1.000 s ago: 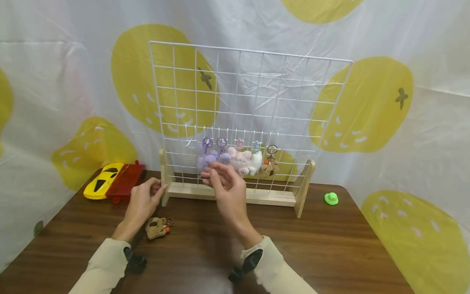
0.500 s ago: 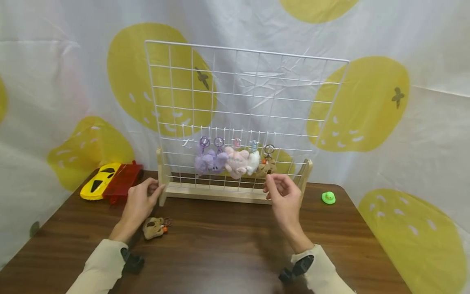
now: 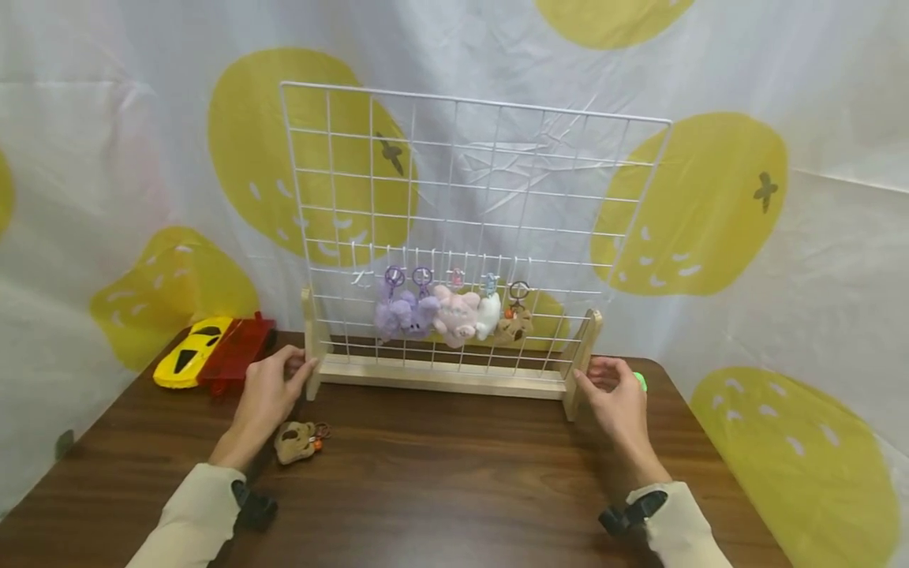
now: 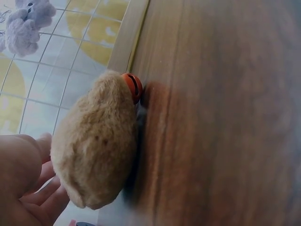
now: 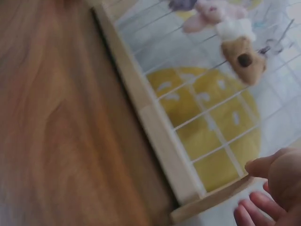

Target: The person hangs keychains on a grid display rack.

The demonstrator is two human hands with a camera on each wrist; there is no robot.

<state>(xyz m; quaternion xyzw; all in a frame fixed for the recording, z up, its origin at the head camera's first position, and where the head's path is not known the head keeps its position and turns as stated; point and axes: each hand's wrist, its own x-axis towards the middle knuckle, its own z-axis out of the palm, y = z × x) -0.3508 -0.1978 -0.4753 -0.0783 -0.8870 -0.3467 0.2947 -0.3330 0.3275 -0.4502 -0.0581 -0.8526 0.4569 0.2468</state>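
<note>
A white wire grid display rack [image 3: 443,383] stands upright in wooden feet on the table. At its left foot, my left hand [image 3: 273,386] holds the edge with thumb and curled fingers. My right hand [image 3: 619,402] has its thumb against the right foot, fingers bent around the outer side. Plush keychains hang in a row on the rack's hooks: purple ones [image 3: 406,313], a pink one [image 3: 457,314], a white one [image 3: 488,315] and a brown koala [image 3: 514,325]. Another koala keychain [image 3: 294,442] with an orange bell lies below my left hand; it hides part of that hand in the left wrist view.
A yellow toy car [image 3: 192,353] sits beside a red see-through toy piece [image 3: 237,351] at the table's left back. Partly behind my right hand is a green rubber duck [image 3: 641,381]. Bare white hooks [image 3: 360,272] hang left of the plush toys. A patterned curtain [image 3: 738,300] surrounds the table.
My right hand has moved right from in front of the plush keychains to the rack's right foot. My left hand has stayed at the left foot.
</note>
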